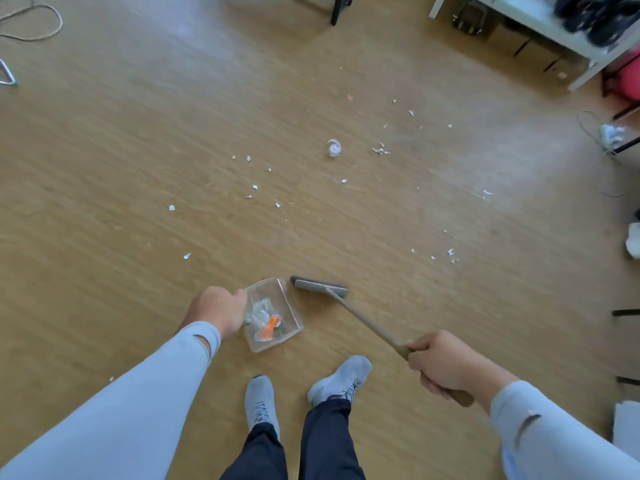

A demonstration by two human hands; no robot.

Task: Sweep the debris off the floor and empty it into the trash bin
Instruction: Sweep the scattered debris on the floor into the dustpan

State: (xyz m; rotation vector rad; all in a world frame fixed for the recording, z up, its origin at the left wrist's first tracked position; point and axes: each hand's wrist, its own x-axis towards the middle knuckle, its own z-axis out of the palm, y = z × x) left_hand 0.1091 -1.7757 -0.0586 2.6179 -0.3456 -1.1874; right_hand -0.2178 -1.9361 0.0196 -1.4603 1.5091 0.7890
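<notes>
Grey sneakers [263, 398] and dark trousers [294, 448] right at the bottom, planted on the wood-look floor [121, 202]. Just ahead of them the left hand [218, 308] has its fingers [239, 299] clenched round the grip of a clear plastic dustpan [273, 315], which sits on the floor with an orange scrap [269, 328] and some pale bits already in it. Right hand [440, 363] is closed tight on the wooden handle of the broom [320, 285], and the brush head is down on the floor just beside the pan's far corner, to its right. Further out, plenty of debris [277, 204] is scattered about: little white paper flecks, plus a curled white strip [334, 147] near the middle. Way back there's a white bench [540, 26] top right, and a loose cable [31, 20] top left.
</notes>
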